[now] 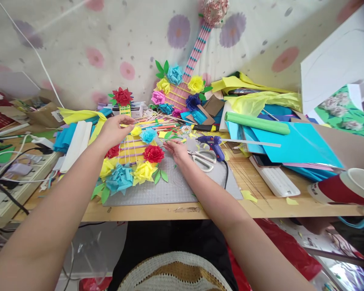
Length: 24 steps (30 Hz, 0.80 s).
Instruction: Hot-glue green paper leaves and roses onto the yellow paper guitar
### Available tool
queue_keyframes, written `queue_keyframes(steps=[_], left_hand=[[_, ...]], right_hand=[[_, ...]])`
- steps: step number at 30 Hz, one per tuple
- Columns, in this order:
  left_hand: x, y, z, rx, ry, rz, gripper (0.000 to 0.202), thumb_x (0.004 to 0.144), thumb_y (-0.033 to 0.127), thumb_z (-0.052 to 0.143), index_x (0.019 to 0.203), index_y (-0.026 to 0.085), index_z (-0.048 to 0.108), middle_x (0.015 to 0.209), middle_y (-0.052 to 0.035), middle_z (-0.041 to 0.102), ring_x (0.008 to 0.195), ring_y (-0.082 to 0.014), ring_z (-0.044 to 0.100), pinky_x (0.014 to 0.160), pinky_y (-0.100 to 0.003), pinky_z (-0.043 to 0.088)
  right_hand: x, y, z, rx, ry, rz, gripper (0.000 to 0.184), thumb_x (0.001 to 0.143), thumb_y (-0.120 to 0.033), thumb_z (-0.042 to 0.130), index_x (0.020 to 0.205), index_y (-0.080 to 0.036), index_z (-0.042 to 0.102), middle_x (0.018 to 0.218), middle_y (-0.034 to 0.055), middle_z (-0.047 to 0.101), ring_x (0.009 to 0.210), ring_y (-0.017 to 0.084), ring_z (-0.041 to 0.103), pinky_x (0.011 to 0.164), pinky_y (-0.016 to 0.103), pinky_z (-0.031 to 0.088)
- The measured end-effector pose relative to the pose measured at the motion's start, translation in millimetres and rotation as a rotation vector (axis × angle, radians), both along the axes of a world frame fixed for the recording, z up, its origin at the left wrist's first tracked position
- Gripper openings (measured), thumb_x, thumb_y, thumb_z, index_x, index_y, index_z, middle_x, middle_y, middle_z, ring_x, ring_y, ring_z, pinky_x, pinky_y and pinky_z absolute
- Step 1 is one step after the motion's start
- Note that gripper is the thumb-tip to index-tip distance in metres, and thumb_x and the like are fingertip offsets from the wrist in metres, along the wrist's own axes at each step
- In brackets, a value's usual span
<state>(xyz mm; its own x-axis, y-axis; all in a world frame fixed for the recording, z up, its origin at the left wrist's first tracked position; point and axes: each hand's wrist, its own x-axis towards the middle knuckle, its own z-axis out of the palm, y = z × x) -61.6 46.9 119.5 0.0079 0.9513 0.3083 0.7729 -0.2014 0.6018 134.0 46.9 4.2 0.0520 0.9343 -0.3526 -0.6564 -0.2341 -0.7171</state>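
Note:
A yellow paper guitar (pixel 130 155) decked with paper flowers lies on a grey cutting mat (pixel 170 188). My left hand (pixel 113 129) hovers over its neck, fingers curled with the tips pinched toward a small yellow flower (pixel 136 131); I cannot make out anything in them. Beside it sit a light blue flower (pixel 148 135) and a red flower (pixel 153 154). My right hand (pixel 176 149) rests on the mat just right of the red flower, fingers stretched flat and holding nothing.
Scissors (pixel 204 158) and a blue glue gun (pixel 212 144) lie right of my right hand. A pink paper guitar (pixel 185 83) leans on the wall. A green paper roll (pixel 256 123), blue sheets (pixel 294 145) and a red cup (pixel 342 188) crowd the right; cables lie left.

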Motion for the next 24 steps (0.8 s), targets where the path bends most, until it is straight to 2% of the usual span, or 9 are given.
queue_keyframes(steps=[8, 18, 24], left_hand=[[1, 1, -5.9, -0.036, 0.004, -0.037, 0.027, 0.069, 0.029, 0.06, 0.093, 0.018, 0.066, 0.097, -0.0052, 0.068, 0.087, -0.0188, 0.062, 0.08, -0.031, 0.05], [12, -3, -10.8, -0.108, 0.11, -0.049, 0.03, 0.071, 0.032, 0.056, 0.097, 0.019, 0.065, 0.104, -0.0039, 0.067, 0.089, -0.0187, 0.062, 0.082, -0.03, 0.05], [17, -2, -19.0, -0.129, 0.12, -0.146, 0.03, 0.071, 0.027, 0.054, 0.099, 0.018, 0.062, 0.106, -0.005, 0.066, 0.094, -0.0187, 0.061, 0.084, -0.031, 0.049]], right_hand=[[-5, -3, -0.6, -0.025, -0.08, 0.045, 0.019, 0.071, -0.002, 0.061, 0.067, -0.017, 0.049, 0.052, -0.0032, 0.061, 0.054, 0.011, 0.064, 0.055, 0.021, 0.054], [-5, -2, -1.6, -0.043, -0.212, 0.148, 0.019, 0.067, -0.004, 0.06, 0.065, -0.017, 0.047, 0.047, -0.0035, 0.059, 0.047, 0.01, 0.06, 0.051, 0.02, 0.05], [-5, -2, -3.0, -0.026, -0.244, 0.196, 0.017, 0.068, -0.004, 0.058, 0.063, -0.017, 0.048, 0.048, -0.0033, 0.06, 0.046, 0.01, 0.059, 0.05, 0.02, 0.05]])
